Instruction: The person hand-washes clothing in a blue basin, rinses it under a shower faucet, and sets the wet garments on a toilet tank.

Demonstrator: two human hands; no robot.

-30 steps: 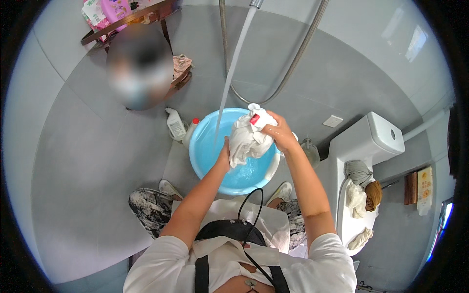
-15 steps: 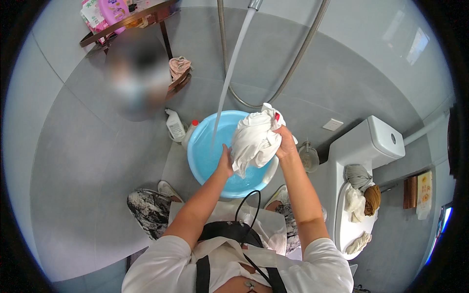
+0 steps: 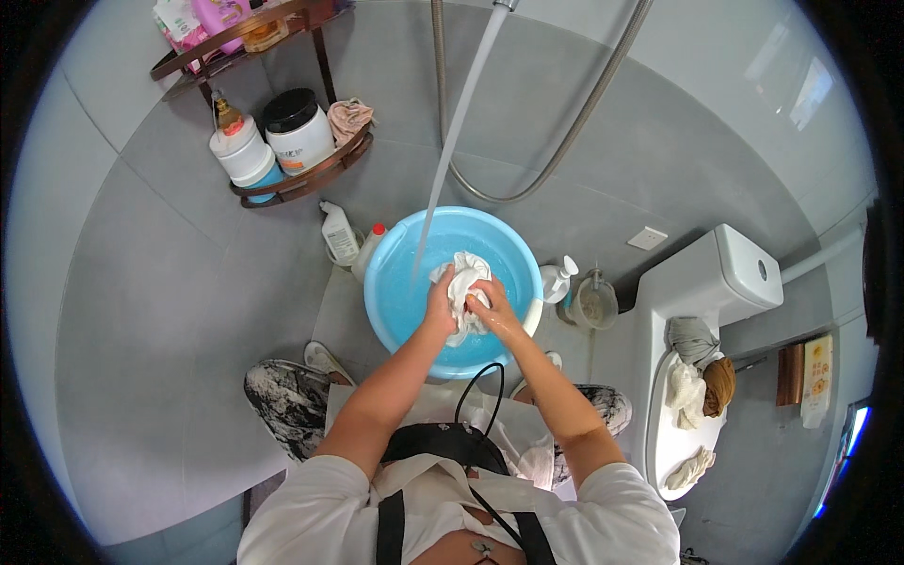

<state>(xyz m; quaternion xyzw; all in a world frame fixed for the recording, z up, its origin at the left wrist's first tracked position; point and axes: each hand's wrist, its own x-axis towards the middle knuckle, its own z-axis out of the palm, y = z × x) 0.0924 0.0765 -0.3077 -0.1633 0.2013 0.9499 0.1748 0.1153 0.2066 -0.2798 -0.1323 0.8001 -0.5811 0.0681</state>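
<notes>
Both hands squeeze a wet white cloth (image 3: 461,315), bunched small, low over the blue basin (image 3: 391,325). My left hand (image 3: 441,299) is wrapped round its left side. From the right, my right hand (image 3: 492,309) presses into it with bent fingers. The cloth's exact kind of garment cannot be made out. A stream of water (image 3: 452,141) falls from the spout above into the left part of the basin, beside the cloth. Water stands in the basin.
White bottles, one with a red cap (image 3: 379,231), stand left of the basin. A white pump bottle (image 3: 559,279) stands right of it. A corner shelf (image 3: 311,184) holds tubs. The shower hose (image 3: 565,141) hangs behind. On the toilet (image 3: 664,443) lie several bunched cloths.
The white cloth has come down from above the basin's right side into its middle, and is now bunched smaller. Both hands moved down with it and closed together.
</notes>
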